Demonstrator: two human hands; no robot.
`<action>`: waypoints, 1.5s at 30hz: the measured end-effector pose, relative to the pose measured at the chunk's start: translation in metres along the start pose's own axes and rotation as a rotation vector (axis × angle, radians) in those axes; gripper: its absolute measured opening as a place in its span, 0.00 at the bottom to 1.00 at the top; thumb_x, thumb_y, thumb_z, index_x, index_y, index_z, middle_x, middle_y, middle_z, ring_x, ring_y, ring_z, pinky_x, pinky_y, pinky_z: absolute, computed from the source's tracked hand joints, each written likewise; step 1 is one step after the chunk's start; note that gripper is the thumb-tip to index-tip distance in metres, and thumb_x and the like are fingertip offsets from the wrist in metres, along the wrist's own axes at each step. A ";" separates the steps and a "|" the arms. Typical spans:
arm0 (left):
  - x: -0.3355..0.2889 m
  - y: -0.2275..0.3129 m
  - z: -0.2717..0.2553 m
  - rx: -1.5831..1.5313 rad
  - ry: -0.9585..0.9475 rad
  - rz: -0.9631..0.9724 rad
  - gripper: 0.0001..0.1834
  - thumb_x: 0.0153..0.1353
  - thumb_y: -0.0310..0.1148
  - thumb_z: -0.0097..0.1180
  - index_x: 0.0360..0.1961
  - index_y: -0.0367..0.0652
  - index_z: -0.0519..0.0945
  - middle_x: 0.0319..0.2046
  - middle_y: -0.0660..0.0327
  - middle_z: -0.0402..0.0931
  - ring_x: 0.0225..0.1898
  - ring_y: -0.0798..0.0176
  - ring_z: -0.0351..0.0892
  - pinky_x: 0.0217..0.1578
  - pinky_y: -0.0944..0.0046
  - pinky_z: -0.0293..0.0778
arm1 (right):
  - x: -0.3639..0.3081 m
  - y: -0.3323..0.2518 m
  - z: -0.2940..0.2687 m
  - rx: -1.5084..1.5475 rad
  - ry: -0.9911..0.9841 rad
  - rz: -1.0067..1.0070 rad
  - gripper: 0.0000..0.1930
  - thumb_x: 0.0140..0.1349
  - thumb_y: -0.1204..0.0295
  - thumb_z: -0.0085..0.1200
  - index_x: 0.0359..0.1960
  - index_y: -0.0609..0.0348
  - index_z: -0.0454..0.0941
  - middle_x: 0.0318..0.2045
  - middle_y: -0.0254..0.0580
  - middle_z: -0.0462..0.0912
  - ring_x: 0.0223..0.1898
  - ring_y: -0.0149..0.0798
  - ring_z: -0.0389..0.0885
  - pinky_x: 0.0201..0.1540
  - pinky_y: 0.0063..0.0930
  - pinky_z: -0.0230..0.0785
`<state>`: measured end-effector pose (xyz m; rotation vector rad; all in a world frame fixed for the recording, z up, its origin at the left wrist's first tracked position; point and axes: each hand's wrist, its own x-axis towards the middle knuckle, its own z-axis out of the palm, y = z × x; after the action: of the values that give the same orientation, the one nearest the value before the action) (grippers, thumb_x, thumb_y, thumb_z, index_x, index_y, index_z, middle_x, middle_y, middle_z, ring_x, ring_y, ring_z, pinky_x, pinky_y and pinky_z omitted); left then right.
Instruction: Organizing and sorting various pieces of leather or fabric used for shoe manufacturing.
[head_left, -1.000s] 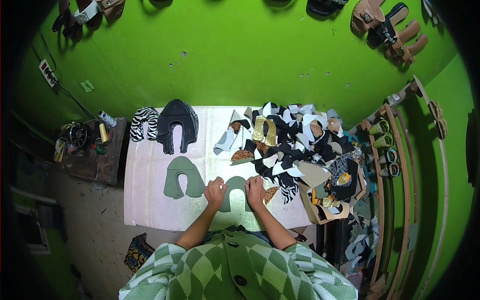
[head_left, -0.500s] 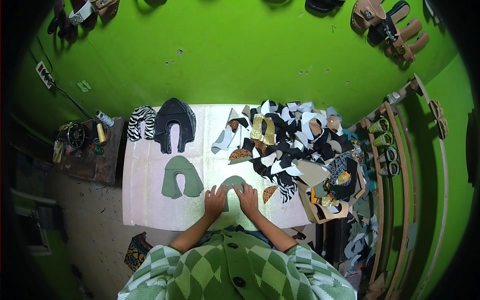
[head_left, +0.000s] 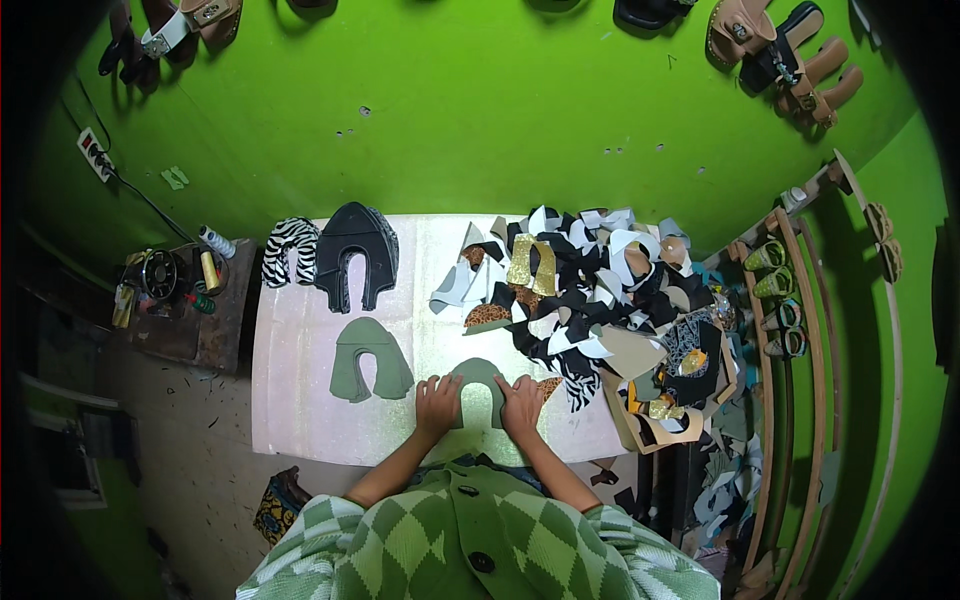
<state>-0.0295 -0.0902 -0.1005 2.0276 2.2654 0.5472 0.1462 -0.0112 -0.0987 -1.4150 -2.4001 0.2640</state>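
My left hand [head_left: 437,401] and my right hand [head_left: 522,402] lie flat on the two legs of a green U-shaped shoe-upper piece [head_left: 478,378] at the near edge of the white table [head_left: 300,420]. The fingers of both hands are spread and press the piece down. A second green U-shaped piece [head_left: 368,360] lies just to the left. Further back sit a stack of black U-shaped pieces [head_left: 354,254] and a zebra-striped piece [head_left: 290,250].
A big heap of mixed cut pieces [head_left: 600,290], black, white, gold and leopard print, covers the table's right half. A small dark side table with thread spools [head_left: 190,290] stands at the left. Curved wooden racks [head_left: 800,330] stand at the right. Sandals [head_left: 780,45] hang on the green wall.
Both hands slid toward me and closer together, from the arch of the green piece down onto its two legs. The piece itself shifted slightly nearer.
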 end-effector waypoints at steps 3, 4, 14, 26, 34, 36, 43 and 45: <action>0.003 0.002 -0.005 -0.031 -0.005 0.005 0.23 0.51 0.29 0.51 0.52 0.47 0.74 0.47 0.61 0.73 0.48 0.58 0.68 0.49 0.53 0.60 | -0.002 0.002 0.003 0.029 0.020 0.030 0.21 0.50 0.79 0.46 0.42 0.39 0.82 0.27 0.38 0.67 0.33 0.40 0.67 0.35 0.32 0.55; 0.004 0.000 -0.006 -0.027 0.002 0.004 0.23 0.51 0.29 0.51 0.52 0.47 0.74 0.47 0.61 0.73 0.48 0.58 0.68 0.49 0.53 0.60 | 0.001 0.003 0.003 0.039 0.028 0.037 0.20 0.50 0.79 0.47 0.41 0.39 0.82 0.26 0.37 0.67 0.32 0.40 0.68 0.35 0.32 0.55; 0.025 -0.002 0.011 -0.353 0.126 -0.473 0.10 0.53 0.33 0.57 0.37 0.45 0.76 0.31 0.58 0.77 0.35 0.53 0.76 0.35 0.54 0.69 | 0.023 0.001 0.003 0.324 -0.042 0.439 0.13 0.53 0.68 0.54 0.41 0.56 0.75 0.34 0.44 0.77 0.37 0.47 0.78 0.38 0.40 0.69; 0.026 -0.023 0.016 -0.778 0.087 -0.576 0.07 0.52 0.30 0.60 0.30 0.40 0.76 0.24 0.60 0.77 0.24 0.65 0.78 0.29 0.65 0.73 | 0.032 -0.004 0.007 0.649 -0.103 0.446 0.07 0.56 0.69 0.55 0.31 0.59 0.76 0.23 0.42 0.81 0.26 0.37 0.80 0.33 0.28 0.70; 0.016 -0.079 -0.062 -1.290 0.059 -0.677 0.04 0.59 0.27 0.55 0.35 0.41 0.74 0.27 0.67 0.75 0.28 0.75 0.75 0.20 0.73 0.70 | 0.068 -0.075 -0.010 1.066 -0.151 0.290 0.03 0.61 0.76 0.51 0.34 0.62 0.71 0.23 0.32 0.78 0.26 0.20 0.71 0.29 0.15 0.64; 0.012 -0.112 -0.063 -1.191 0.193 -0.572 0.06 0.59 0.27 0.55 0.37 0.39 0.73 0.26 0.67 0.74 0.28 0.77 0.72 0.26 0.77 0.69 | 0.076 -0.103 0.001 1.100 -0.141 0.228 0.04 0.60 0.75 0.53 0.34 0.60 0.72 0.22 0.32 0.78 0.24 0.19 0.71 0.25 0.16 0.62; 0.012 -0.182 -0.088 -0.995 0.275 -0.630 0.05 0.57 0.26 0.57 0.35 0.38 0.77 0.27 0.65 0.76 0.29 0.75 0.74 0.31 0.75 0.71 | 0.090 -0.182 0.049 0.933 -0.045 0.231 0.05 0.59 0.73 0.54 0.32 0.61 0.72 0.14 0.34 0.74 0.17 0.21 0.66 0.20 0.20 0.58; 0.010 -0.197 -0.088 -0.952 0.272 -0.633 0.06 0.56 0.26 0.58 0.35 0.39 0.77 0.27 0.64 0.77 0.29 0.75 0.75 0.31 0.74 0.72 | 0.092 -0.195 0.058 0.884 -0.033 0.250 0.05 0.59 0.73 0.53 0.32 0.62 0.72 0.12 0.36 0.72 0.15 0.25 0.66 0.20 0.23 0.58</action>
<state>-0.2427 -0.1157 -0.0739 0.7871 1.9619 1.4856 -0.0750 -0.0254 -0.0706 -1.2342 -1.7181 1.2292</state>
